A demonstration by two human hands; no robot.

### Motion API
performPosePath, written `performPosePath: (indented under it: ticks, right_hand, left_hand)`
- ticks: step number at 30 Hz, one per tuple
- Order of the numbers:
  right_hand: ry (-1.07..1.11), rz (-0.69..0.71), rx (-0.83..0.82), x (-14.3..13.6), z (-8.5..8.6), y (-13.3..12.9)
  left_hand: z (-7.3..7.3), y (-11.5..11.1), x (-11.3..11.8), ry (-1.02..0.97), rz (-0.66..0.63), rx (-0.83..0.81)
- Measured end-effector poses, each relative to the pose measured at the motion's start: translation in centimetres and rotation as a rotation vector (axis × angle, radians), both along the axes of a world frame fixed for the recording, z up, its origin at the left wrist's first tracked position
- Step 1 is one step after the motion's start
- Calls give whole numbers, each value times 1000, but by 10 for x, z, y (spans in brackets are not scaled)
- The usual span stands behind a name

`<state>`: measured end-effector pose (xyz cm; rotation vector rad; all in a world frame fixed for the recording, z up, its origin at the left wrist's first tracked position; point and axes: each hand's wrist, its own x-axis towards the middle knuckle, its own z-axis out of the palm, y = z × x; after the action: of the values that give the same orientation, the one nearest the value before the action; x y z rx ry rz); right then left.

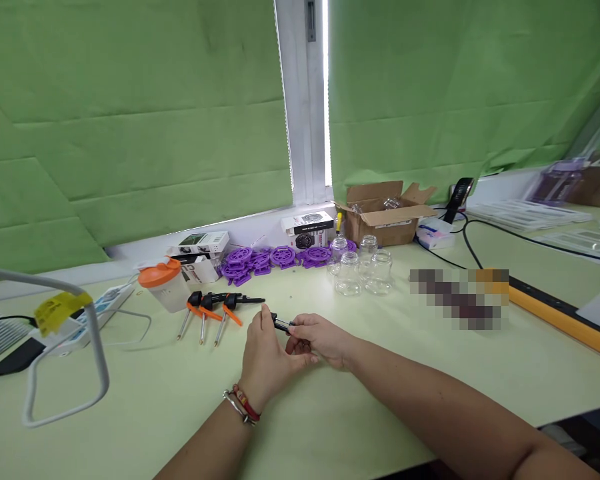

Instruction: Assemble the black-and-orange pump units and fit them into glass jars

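A small black piece with a shiny metal strip or rod (283,325) lies between my two hands. My left hand (266,360), with a red band and a silver bracelet on the wrist, closes around its left end. The fingertips of my right hand (313,339) pinch the right end. Fingers hide part of the piece, so I cannot tell its exact kind. Left of my hands lie three black tools (210,300) with orange parts and thin metal shafts pointing towards me.
Purple ring-shaped plastic parts (283,257) line the back. Clear jars (349,275) stand before an open cardboard box (383,217). An orange-lidded cup (163,285), small boxes (307,230), a grey wire frame (100,360), a power strip (95,320) and an orange-black bar (555,310) flank the pale table (360,413).
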<state>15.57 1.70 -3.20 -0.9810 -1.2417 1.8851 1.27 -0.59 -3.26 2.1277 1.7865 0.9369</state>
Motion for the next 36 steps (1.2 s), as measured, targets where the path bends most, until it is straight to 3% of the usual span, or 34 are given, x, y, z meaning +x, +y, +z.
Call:
performPosePath:
  ticks: [9, 28, 36]
  right_hand:
    - [91, 147, -119, 4, -7, 7]
    - [138, 60, -85, -2, -14, 2]
    - [101, 68, -97, -2, -6, -2]
  left_hand:
    - [4, -6, 12, 128, 27, -2]
    - [3, -6, 14, 187, -6, 75]
    - [0, -5, 13, 185, -5, 65]
